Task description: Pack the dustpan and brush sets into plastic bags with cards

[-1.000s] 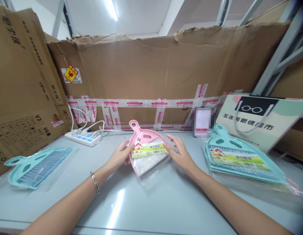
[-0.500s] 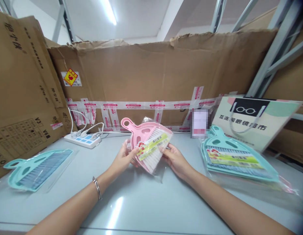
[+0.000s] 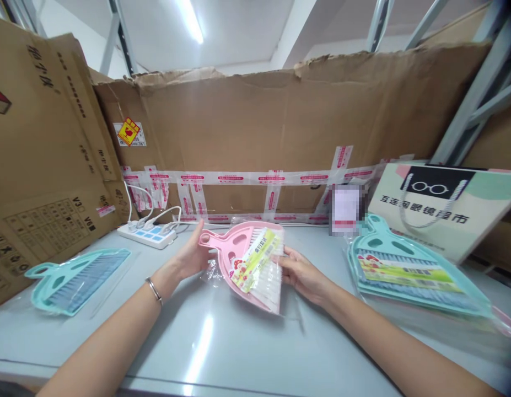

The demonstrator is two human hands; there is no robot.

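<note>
A pink dustpan (image 3: pixel 227 246) with a white-bristled brush (image 3: pixel 268 278) is packed in a clear bag, with a green and yellow label across it. My right hand (image 3: pixel 302 274) pinches its right edge at the bristles, the thumb in front and other fingers partly hidden behind. At the handle end is my left hand (image 3: pixel 189 255), thumb stretched upward and apart from the fingers. Those fingers reach under the handle and touch the bag, their tips partly hidden. The dustpan is held tilted above the table, its handle pointing left.
A bagged turquoise dustpan set (image 3: pixel 79 281) lies at left; several more are stacked at right (image 3: pixel 412 275). A white power strip (image 3: pixel 148 236) with plugged cables sits at the back left. Cardboard (image 3: pixel 238 127) walls the grey table (image 3: pixel 247 353). A paper bag (image 3: pixel 441 212) stands at right.
The pink dustpan has turned clockwise, its handle dropping lower and pointing left. My left hand has shifted from its body to the handle end, thumb spread. My right hand still holds the bristle edge.
</note>
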